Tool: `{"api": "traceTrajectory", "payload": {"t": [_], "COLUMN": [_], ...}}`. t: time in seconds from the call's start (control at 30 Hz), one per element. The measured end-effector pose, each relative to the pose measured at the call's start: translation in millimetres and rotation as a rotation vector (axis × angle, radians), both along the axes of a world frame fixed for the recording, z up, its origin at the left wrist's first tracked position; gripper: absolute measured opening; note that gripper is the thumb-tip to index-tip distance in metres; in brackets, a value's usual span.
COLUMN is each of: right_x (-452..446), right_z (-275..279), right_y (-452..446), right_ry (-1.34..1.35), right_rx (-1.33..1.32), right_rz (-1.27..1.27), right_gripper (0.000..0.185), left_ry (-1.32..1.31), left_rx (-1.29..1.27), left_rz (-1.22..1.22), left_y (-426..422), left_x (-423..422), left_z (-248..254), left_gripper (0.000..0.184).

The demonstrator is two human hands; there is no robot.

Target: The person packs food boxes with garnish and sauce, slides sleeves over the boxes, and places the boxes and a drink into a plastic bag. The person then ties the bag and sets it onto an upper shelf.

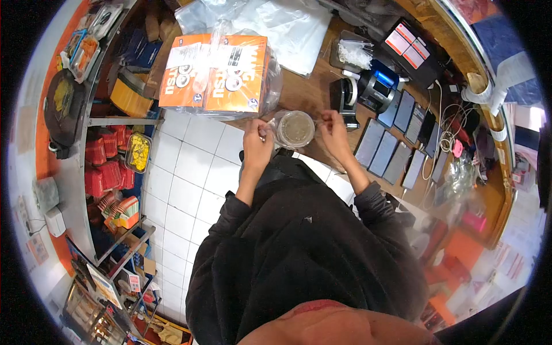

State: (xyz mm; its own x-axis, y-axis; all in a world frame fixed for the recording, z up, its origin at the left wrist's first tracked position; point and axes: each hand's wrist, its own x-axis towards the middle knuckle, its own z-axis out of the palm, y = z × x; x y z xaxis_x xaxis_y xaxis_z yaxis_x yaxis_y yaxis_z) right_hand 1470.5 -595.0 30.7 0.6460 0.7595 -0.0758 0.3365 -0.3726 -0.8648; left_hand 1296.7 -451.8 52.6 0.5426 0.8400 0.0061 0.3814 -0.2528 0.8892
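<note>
A round, clear plastic container (296, 128) sits at the near edge of the wooden surface (310, 92), between the person's two hands; whether it rests on the wood or is held up cannot be told. The left hand (258, 141) is just beside the container's left side, its fingers curled narrow; whether they pinch anything is too small to tell. The right hand (336, 137) is on the other side, slightly apart from the container, fingers bent and drawn close together; what they hold, if anything, cannot be made out.

Just beyond the right hand stands a black tape dispenser (338, 95), with a blue-and-black cylindrical device (379, 85) behind it. Toward the right edge lie rows of smartphones (369, 142), with tangled white cables (453, 127) alongside. At the surface's near left corner, orange boxes (241, 86) are wrapped in clear plastic, and clear plastic bags (276, 31) spread behind them.
</note>
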Motion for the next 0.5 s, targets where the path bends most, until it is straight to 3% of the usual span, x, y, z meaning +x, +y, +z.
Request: {"api": "traceTrajectory", "payload": {"t": [0.13,0.17,0.2,0.27,0.3,0.33,0.37,0.5], "right_x": [-6.9,-8.5,-9.2,-6.4,-6.1,-6.8,-5.9,-0.7], "right_z": [-15.2,-19.1,-19.1,-2.4,4.1,10.1,13.1,20.6], "right_y": [4.9,10.5,8.8,14.1,13.1,8.4,3.6,-11.7], "right_ry": [0.056,-0.133,-0.129,-0.384,-0.383,-0.197,-0.013,-0.14], "right_rx": [-0.17,-0.107,-0.103,-0.153,-0.148,-0.108,-0.069,-0.165], "right_rz": [-0.093,-0.109,-0.113,-0.162,-0.166,-0.187,-0.207,-0.074], "right_gripper": [0.022,0.016,0.016,0.015,0.015,0.015,0.015,0.014], "left_ry": [-0.022,-0.122,-0.224,-0.273,-0.26,-0.245,-0.21,-0.048], "left_rx": [-0.275,-0.128,0.024,0.003,0.126,0.244,0.202,0.346], "left_rz": [-0.079,-0.089,-0.098,-0.134,-0.18,-0.227,-0.336,-0.475], "left_y": [-4.9,-6.6,-8.4,-12.6,-17.5,-22.9,-25.8,-33.7], "left_x": [19.9,29.8,36.7,37.6,33.5,29.0,23.5,11.2], "left_z": [18.6,20.2,24.3,31.2,25.7,24.2,23.1,34.5], "left_gripper": [0.01,0.011,0.012,0.015,0.016,0.017,0.02,0.022]}}
